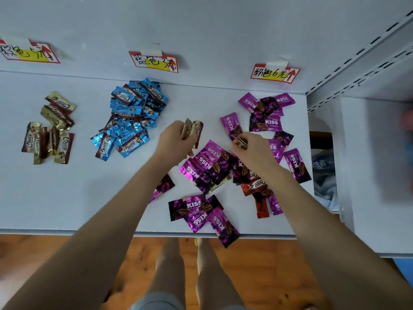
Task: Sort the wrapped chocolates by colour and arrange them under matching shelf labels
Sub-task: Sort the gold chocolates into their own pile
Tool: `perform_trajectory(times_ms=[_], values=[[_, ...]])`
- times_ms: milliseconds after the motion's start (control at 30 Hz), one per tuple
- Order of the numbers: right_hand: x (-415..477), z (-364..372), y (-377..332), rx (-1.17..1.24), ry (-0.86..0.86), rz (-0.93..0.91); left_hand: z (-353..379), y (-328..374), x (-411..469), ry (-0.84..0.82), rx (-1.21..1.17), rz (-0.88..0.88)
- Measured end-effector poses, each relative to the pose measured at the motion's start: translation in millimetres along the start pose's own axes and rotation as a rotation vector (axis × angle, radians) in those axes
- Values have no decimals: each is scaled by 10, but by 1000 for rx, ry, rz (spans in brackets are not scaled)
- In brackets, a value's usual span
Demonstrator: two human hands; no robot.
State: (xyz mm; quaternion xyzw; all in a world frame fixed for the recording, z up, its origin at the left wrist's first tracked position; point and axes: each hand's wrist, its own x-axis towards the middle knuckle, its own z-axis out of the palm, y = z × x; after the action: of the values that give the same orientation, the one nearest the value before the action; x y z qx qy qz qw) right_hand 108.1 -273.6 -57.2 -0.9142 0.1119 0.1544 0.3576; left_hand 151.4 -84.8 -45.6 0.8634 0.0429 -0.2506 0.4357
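Gold Choco pile (51, 128): loose heap on the white shelf (67, 198), below the left label (29, 51).
Blue Choco pile (129, 117): a denser heap against the back wall, under the middle label (155, 61).
Left hand (176, 137): fingers curled round the held gold chocolates (193, 128), a small fanned bunch that sticks out past the fingertips, raised between the blue heap and the purple scatter.
Handling: these are likely light, and the foil is slick and crinkly. A few fit in one grasp, but they could slide on each other, so it is safer to take them across the body than by the crimped ends.
Right hand (248, 146): thumb and fingertips pinch a thin pinched wrapper (240, 140) by its edge. It looks brownish-gold, though the colour is uncertain.
Purple Kiss chocolates (212, 166): spread from below the right label (274, 73) to the shelf's front edge, with one overhanging it.
Strays: a stray gold chocolate (220, 184) is tucked under the purple ones, and the red chocolates (257, 189) lie beneath the right forearm.
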Motion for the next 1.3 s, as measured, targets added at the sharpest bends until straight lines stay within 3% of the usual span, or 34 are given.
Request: perform_trajectory(times_ms=[167, 333, 467, 600, 767, 867, 933, 1033, 1133, 1300], values=[[-342, 116, 24, -191, -325, 54, -66, -127, -316, 42, -150, -111], [-375, 291, 8, -223, -122, -33, -12, -233, -598, 115, -203, -176], [-401, 293, 31, -180, -216, -113, 12, -297, -769, 160, -236, -199], [-393, 327, 21, -317, -177, -227, 13, -359, -872, 188, -226, -213], [-385, 304, -5, -449, -169, -235, -22, -376, -961, 181, -208, -176], [-481, 265, 13, -305, -216, -207, -33, -344, -958, 142, -262, -160], [-587, 183, 24, -13, -209, -92, -22, -329, -925, 103, -308, -162], [-782, 0, 122, 382, -9, 108, 59, -292, -859, 28, -281, -109], [-1011, -148, 284, 492, 192, 241, 221, -216, -781, -57, -75, -15], [-1312, -153, 525, 559, 310, 381, 506, -105, -570, -138, 417, 277]])
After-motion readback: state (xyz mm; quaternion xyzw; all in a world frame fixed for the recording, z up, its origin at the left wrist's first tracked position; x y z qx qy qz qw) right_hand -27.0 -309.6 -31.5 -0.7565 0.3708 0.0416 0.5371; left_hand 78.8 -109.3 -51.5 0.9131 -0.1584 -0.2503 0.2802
